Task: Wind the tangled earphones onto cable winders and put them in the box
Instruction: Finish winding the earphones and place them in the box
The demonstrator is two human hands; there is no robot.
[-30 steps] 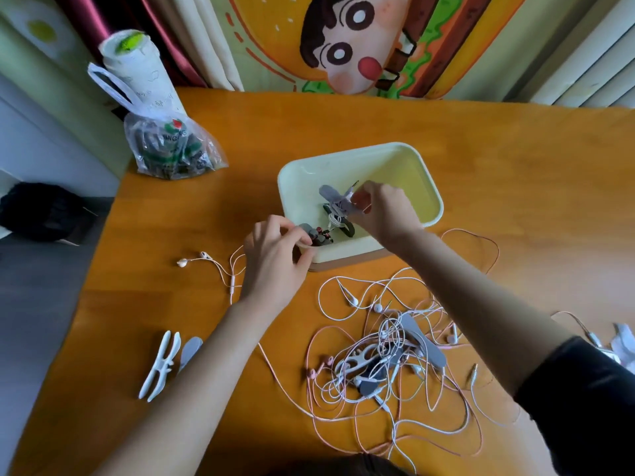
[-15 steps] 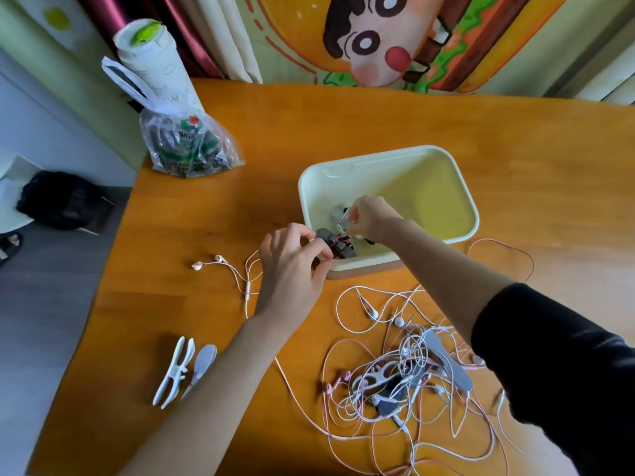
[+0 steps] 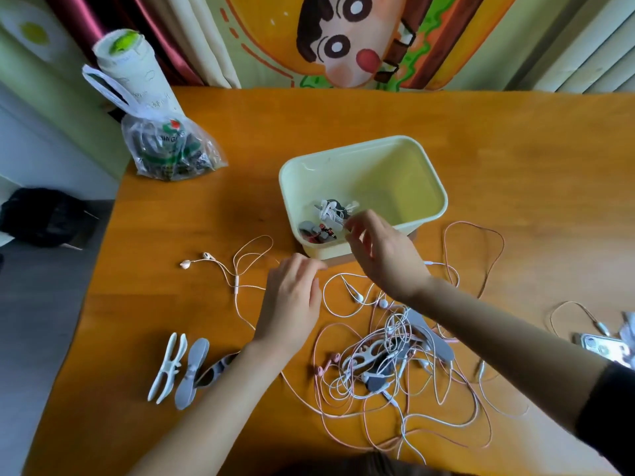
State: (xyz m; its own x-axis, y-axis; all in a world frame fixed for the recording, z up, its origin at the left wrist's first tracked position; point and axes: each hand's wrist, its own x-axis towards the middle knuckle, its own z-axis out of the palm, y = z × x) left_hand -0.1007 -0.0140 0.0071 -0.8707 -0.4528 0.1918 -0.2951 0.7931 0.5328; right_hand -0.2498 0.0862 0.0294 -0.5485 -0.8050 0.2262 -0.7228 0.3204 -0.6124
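Observation:
A pale yellow box (image 3: 436, 187) stands on the orange table. In its near left corner lie two wound bundles, a white one (image 3: 331, 209) and a dark one (image 3: 318, 232). My right hand (image 3: 383, 255) hovers over the box's near rim, fingers loosely spread, holding nothing. Just in front of the box my left hand (image 3: 292, 300) hangs over the table, fingers relaxed and empty. A tangle of white and pink earphones (image 3: 395, 359) with grey winders caught in it lies at the near right. One pink earphone (image 3: 213, 261) trails to the left.
Three loose winders (image 3: 182, 367), white and grey, lie near the left front edge. A plastic bag (image 3: 168, 149) and a paper roll (image 3: 132, 67) stand at the back left corner. A small device (image 3: 601, 347) with a cable sits at the right edge.
Both hands let go of the wound bundles, which now lie in the box. My left hand drew back toward me onto the table side, and my right hand lifted to the box's near rim.

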